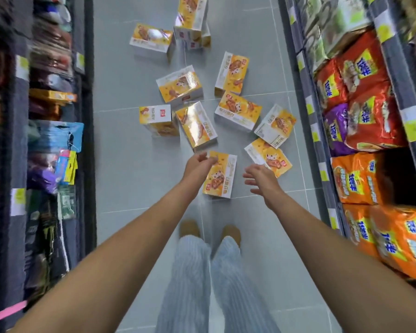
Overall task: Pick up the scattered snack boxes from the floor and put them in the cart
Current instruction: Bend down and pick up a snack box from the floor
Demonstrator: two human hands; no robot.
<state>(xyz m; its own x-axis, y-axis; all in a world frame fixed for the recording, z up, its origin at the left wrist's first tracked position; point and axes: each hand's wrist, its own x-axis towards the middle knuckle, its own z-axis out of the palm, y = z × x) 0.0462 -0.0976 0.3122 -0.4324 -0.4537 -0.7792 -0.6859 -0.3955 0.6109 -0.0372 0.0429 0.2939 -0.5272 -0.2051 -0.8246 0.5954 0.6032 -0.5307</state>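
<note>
Shop aisle, tiled floor (130, 188): reaching toward nearest snack box (220, 175), lying between both hands, long axis near-to-far; left hand (197, 164) nearer, loosely curled, gripping nothing; right hand (259, 179) hanging open, fingers apart.

Eleven boxes (179, 86) lie on the floor (130, 176). One box (220, 175) is between the left grip (198, 164) and the right grip (262, 181), one is just beyond the right grip, and nine are farther ahead of both, one of them half hidden. Two grips, and two shoes (189, 228) nearer than them. Right of the right grip are three red bags (375, 121), one purple bag (336, 126) and three orange bags (356, 179). Goods left of the left grip are too blurred to count.
</note>
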